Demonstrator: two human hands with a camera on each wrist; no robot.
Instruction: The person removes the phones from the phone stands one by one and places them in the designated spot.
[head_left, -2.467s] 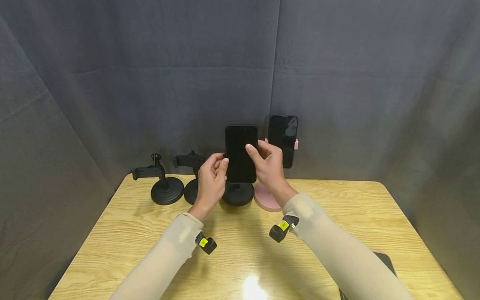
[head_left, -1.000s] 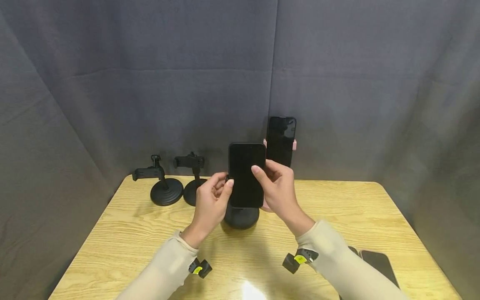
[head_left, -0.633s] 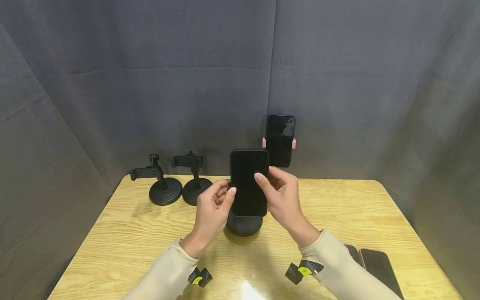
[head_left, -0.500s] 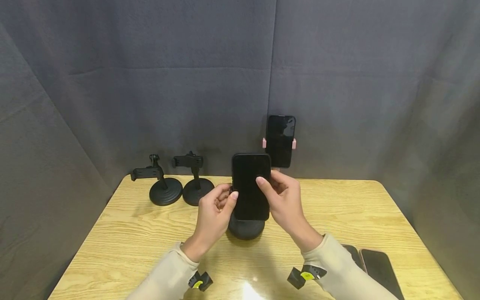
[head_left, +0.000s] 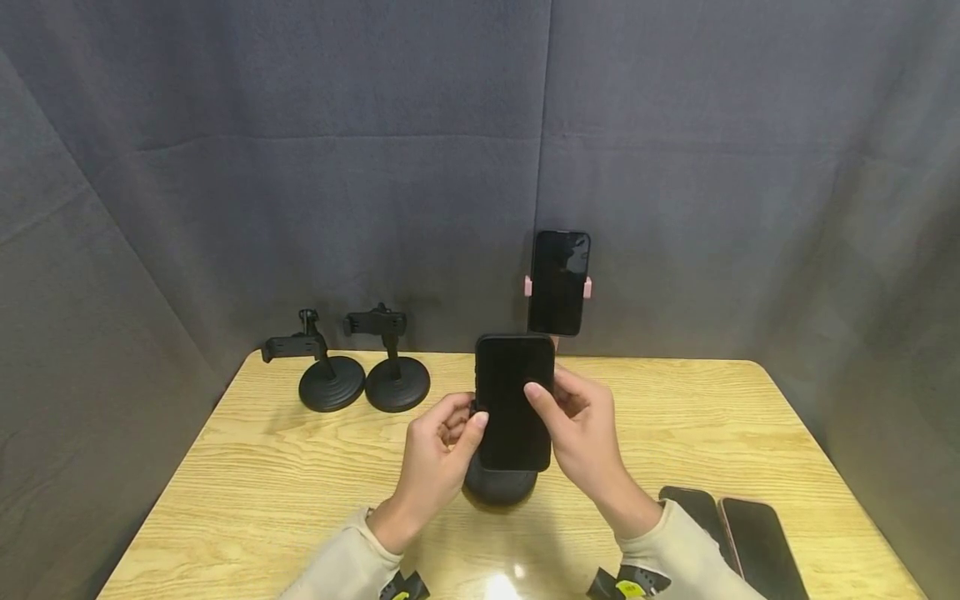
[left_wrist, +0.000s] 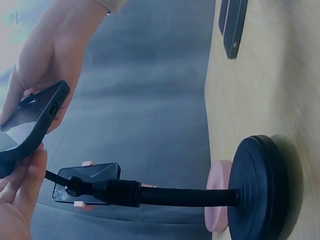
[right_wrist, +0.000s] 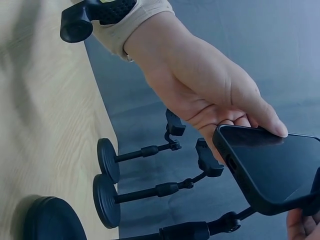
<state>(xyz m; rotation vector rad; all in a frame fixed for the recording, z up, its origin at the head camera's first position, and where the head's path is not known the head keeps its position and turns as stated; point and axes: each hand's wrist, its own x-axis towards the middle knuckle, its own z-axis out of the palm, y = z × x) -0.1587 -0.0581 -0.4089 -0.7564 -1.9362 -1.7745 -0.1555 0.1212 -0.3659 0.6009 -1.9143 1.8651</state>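
Note:
A black phone point(head_left: 510, 425) stands upright, screen toward me, in front of a black phone stand point(head_left: 501, 488) whose round base shows below it. My right hand point(head_left: 588, 442) grips the phone's right side, thumb flat on the screen and fingers behind. At the left edge, my left hand point(head_left: 435, 454) pinches the stand's clamp beside the phone, with its thumb at the screen's border and its fingers curled behind. The left wrist view shows the stand's stem point(left_wrist: 185, 197) running from the base up to the back of the phone. Most of the clamp is hidden.
Two black phone stands point(head_left: 330, 383) point(head_left: 397, 383) with bare clamps stand at the back left. Behind the phone, a pink stand point(head_left: 528, 287) bears another phone point(head_left: 558, 287). Two phones point(head_left: 693, 512) point(head_left: 761, 546) lie at the right front of the wooden table point(head_left: 675, 417). Grey curtains surround it.
Both hands have drawn the phone and black stand toward me and slightly right, away from the row at the back. The pink stand's phone and the phones at right are less covered now.

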